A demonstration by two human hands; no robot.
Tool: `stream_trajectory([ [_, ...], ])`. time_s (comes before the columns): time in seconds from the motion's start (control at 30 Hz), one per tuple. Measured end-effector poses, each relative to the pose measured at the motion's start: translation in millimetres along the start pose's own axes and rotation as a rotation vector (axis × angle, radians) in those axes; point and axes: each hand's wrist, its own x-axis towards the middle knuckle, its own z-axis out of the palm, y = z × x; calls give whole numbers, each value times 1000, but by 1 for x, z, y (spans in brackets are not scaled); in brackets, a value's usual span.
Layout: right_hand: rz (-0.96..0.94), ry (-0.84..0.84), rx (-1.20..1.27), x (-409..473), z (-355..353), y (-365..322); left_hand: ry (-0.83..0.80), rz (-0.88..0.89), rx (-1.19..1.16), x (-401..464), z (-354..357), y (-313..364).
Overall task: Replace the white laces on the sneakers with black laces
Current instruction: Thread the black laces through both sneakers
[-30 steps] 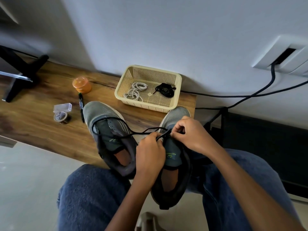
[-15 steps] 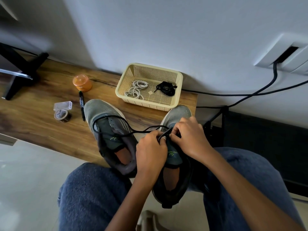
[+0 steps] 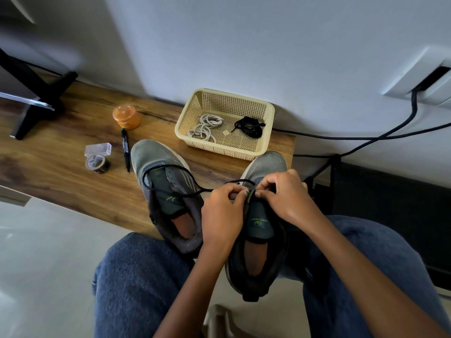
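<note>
right sneaker [image 3: 266,167]: near side of basket [image 3: 264,129], heel on lap — steadied for lacing
left hand [image 3: 223,213]: pinching black lace [image 3: 170,190]
right hand [image 3: 284,193]: pinching at eyelets — feeding lace
white laces [image 3: 206,126]: discarded in basket

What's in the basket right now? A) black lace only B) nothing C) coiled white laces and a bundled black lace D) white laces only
C: the basket holds coiled white laces at its left and a bundled black lace at its right.
</note>
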Motion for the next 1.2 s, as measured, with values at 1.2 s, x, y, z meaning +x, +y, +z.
stream_trajectory([
  [1.2, 14, -63, -209, 4, -10, 10, -21, 186, 93, 4, 3, -3],
])
